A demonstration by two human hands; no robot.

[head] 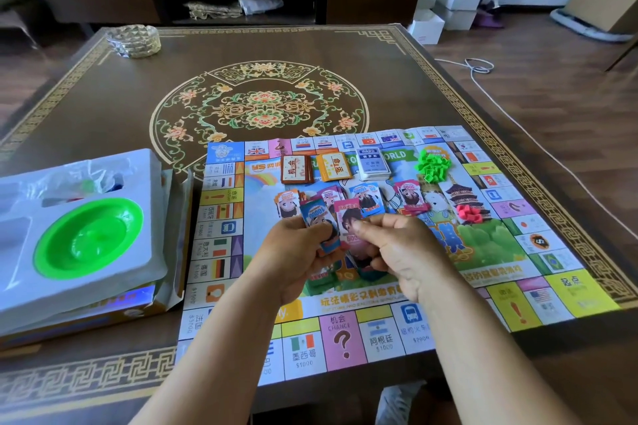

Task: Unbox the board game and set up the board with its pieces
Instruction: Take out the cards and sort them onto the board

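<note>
Right now, from the head camera, I see the game board [379, 286] spread flat on the near right part of the counter [138, 97]. My left hand [297, 252] is curled around a fanned stack of play money [319, 217], a blue note on top, held just above the middle of the board. My right hand [397, 248] sits just beside it, thumb and fingers pinching a pink note [348, 222] that overlaps the stack. Beyond both hands, sorted money piles [369, 198] lie in a row on the board. Further back lie three card decks: a brown one [297, 168], an orange one [335, 166] and a white one [373, 164]. To their right a heap of green houses [433, 164] rests near the board's far right corner, with red pieces [469, 212] nearer me. Left of the board, the game box [103, 307] carries a white tray [145, 252] holding a green bowl [89, 238]. A glass ashtray [134, 41] stands at the counter's far left.
</note>
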